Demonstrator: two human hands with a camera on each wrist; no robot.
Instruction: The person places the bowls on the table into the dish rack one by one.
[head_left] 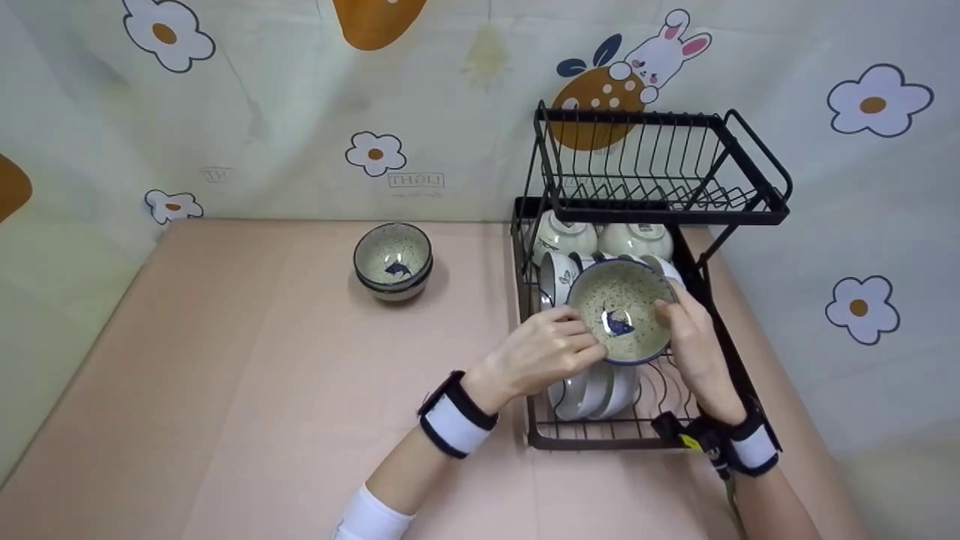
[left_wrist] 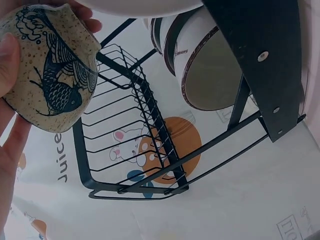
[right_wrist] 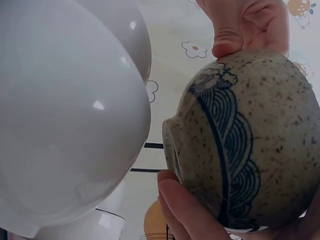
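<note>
A speckled beige bowl [head_left: 628, 311] with a blue rim and a blue fish inside is tilted over the dish rack, its inside toward the head camera. My left hand [head_left: 551, 349] grips its left edge with curled fingers. On the opposite side, my right hand [head_left: 694, 341] holds the bowl, thumb over the rim and fingers behind it. In the left wrist view, a blue fish pattern decorates the outside of the bowl [left_wrist: 60, 75]. The right wrist view shows its foot and wave pattern close beside white bowls [right_wrist: 75, 115].
A two-tier black dish rack [head_left: 607, 442] stands on the right of the pink table [head_left: 300, 390]. Upturned bowls [head_left: 637, 240], white cups [head_left: 556, 276] and upright white bowls [head_left: 592, 394] fill its lower tier. Stacked speckled bowls [head_left: 394, 259] stand at the back, left of the rack.
</note>
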